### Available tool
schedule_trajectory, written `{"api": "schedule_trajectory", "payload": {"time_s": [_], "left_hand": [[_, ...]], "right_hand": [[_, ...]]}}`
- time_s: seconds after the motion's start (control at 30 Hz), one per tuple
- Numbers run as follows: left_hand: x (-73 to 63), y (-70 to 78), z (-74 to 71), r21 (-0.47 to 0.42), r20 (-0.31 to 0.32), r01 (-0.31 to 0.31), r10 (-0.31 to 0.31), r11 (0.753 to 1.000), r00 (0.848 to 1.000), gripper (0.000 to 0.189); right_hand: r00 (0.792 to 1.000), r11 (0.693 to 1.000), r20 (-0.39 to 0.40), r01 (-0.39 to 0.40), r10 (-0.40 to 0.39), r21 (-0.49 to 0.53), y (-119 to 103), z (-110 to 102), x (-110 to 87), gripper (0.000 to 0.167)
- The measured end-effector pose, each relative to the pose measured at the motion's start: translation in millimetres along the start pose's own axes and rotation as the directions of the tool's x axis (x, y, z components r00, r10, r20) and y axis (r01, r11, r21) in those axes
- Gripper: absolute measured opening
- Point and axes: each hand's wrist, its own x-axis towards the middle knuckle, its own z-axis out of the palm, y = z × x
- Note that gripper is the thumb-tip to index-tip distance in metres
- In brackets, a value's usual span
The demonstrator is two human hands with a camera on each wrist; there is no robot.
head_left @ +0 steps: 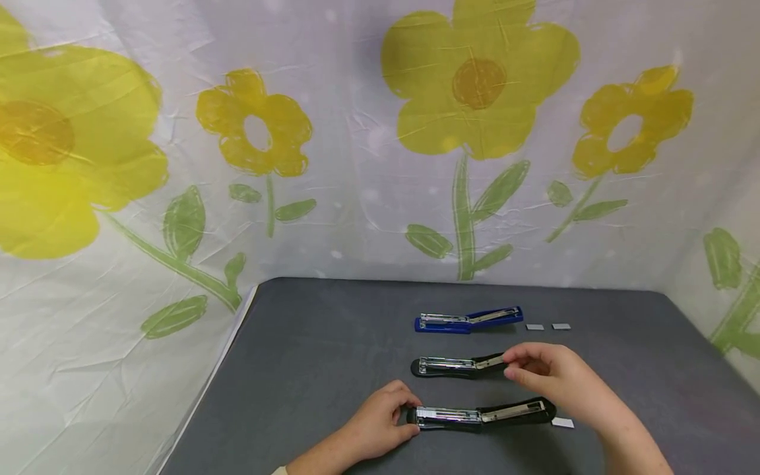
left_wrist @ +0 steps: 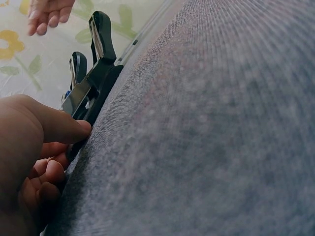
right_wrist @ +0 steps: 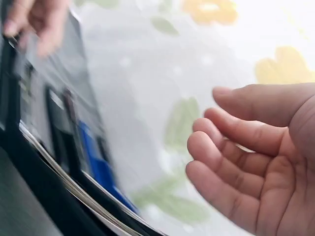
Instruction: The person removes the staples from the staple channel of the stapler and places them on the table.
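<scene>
Three opened staplers lie in a row going away from me. The nearest is a black stapler [head_left: 513, 412], its top arm swung back to the right and raised off the table. My left hand [head_left: 380, 422] pinches its left end between thumb and fingers; in the left wrist view the thumb [left_wrist: 81, 127] presses against the base. Above this stapler's raised arm hovers my right hand [head_left: 555, 379], fingers loosely bent with nothing in them, as the right wrist view shows. It overlaps the tip of a second black stapler [head_left: 445, 367]. Farthest back is a blue stapler [head_left: 442, 326].
Two small pale strips [head_left: 534, 327] lie right of the blue stapler. Another pale strip [head_left: 563, 423] sits by the nearest stapler's right end. Everything rests on a dark grey table [head_left: 297, 369], with a flower-printed white cloth [head_left: 350, 218] hanging behind it.
</scene>
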Motion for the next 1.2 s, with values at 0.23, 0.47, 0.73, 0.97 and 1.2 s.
{"api": "schedule_trajectory", "payload": {"time_s": [0.23, 0.47, 0.73, 0.97, 1.2], "left_hand": [[-0.1, -0.1, -0.2, 0.0, -0.004, -0.005, 0.005, 1.0, 1.0, 0.027], [-0.4, -0.5, 0.2, -0.005, -0.017, -0.016, 0.016, 1.0, 1.0, 0.028], [-0.1, -2.4, 0.9, -0.004, -0.009, -0.022, 0.022, 1.0, 1.0, 0.028], [1.6, -2.7, 0.3, -0.024, 0.022, 0.04, -0.04, 0.999, 0.999, 0.027], [0.7, -2.9, 0.2, -0.022, 0.019, 0.033, -0.033, 0.999, 0.999, 0.026]], "right_hand": [[0.994, 0.993, 0.019, 0.102, -0.103, 0.05, -8.2, 40.3, 13.6, 0.028], [0.986, 0.988, 0.072, 0.146, -0.149, 0.044, -7.0, 66.6, 20.1, 0.029], [0.973, 0.976, 0.149, 0.193, -0.178, -0.099, 1.7, 92.0, 26.3, 0.018], [0.971, 0.931, 0.158, 0.218, -0.178, -0.292, 7.7, 111.5, 28.0, 0.007], [0.98, 0.916, 0.123, 0.188, -0.154, -0.353, 10.4, 121.4, 27.5, 0.008]]}}
